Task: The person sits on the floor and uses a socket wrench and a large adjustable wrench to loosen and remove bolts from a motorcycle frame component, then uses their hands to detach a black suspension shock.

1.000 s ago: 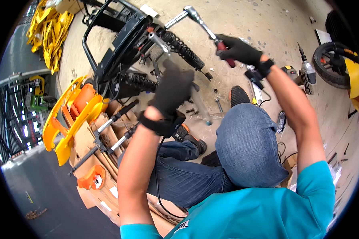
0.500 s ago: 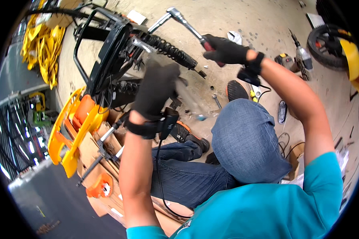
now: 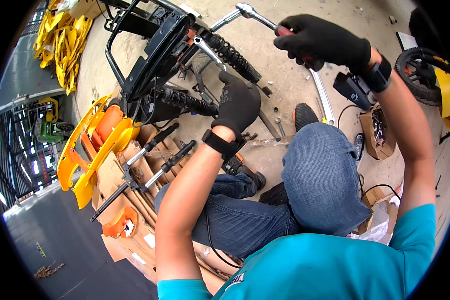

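My right hand [image 3: 321, 41], in a black glove, grips the red handle [image 3: 285, 32] of a ratchet [image 3: 247, 11]. The ratchet's chrome extension runs down-left toward the upper end of a black coil-over shock [image 3: 232, 57] on a black vehicle frame [image 3: 147, 56]. My left hand [image 3: 235, 104], also gloved, is closed around a chrome wrench [image 3: 205, 47], whose upper end is at the frame beside an orange-red fitting [image 3: 191, 36]. A dull bar [image 3: 268, 125] extends from beneath this hand toward the lower right; I cannot tell whether it joins the wrench. A second shock [image 3: 180, 101] lies behind my left hand.
Yellow body panels [image 3: 60, 47] are heaped upper left; yellow-orange bodywork [image 3: 87, 157] and fork tubes [image 3: 160, 172] lie on cardboard [image 3: 135, 232]. Rightward are a box of small parts [image 3: 377, 132], a long wrench [image 3: 321, 95] and a wheel [image 3: 415, 75]. My raised knee [image 3: 320, 175] is below my hands.
My right hand has swung right and up with the ratchet handle. My left hand and forearm have shifted slightly right, staying on the wrench.
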A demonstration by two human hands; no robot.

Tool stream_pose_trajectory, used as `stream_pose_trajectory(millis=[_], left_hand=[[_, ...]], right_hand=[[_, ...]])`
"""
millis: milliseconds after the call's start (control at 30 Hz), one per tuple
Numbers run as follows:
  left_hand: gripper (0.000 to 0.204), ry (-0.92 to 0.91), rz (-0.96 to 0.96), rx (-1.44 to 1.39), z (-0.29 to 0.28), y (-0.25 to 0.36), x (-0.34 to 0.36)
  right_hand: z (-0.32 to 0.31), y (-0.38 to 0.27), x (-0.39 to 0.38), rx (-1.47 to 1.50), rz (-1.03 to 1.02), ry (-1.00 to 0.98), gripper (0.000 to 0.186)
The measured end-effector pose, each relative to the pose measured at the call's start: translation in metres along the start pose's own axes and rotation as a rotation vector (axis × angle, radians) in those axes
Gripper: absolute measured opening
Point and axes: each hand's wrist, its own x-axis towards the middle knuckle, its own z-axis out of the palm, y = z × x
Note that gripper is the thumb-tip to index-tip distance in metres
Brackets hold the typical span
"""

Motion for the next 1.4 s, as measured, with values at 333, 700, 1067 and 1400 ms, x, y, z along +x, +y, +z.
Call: stream_pose_trajectory(millis=[333,700,1067,1400], left_hand=[[0.006,-0.149,0.318,-0.206,-0.11,0.029,0.0],[0.056,-0.013,-0.003,-0.024,-0.006,0.011,0.002],[0.036,-0.075,0.226,0.151,-0.044,0.017,0.014],[0.017,0.048,0.462,0.197,-0.044,-0.001,0.004]], right_hand=[[0.06,0.121,0.047,-0.225,-0.064,0.152,0.036],[0.021,0.07,0.021,0.045,-0.086,0.079,0.027],[0.031,0.086,0.031,-0.414,-0.285,0.146,0.03],[0.057,0.141,0.068,-0.046,-0.2,0.137,0.024]])
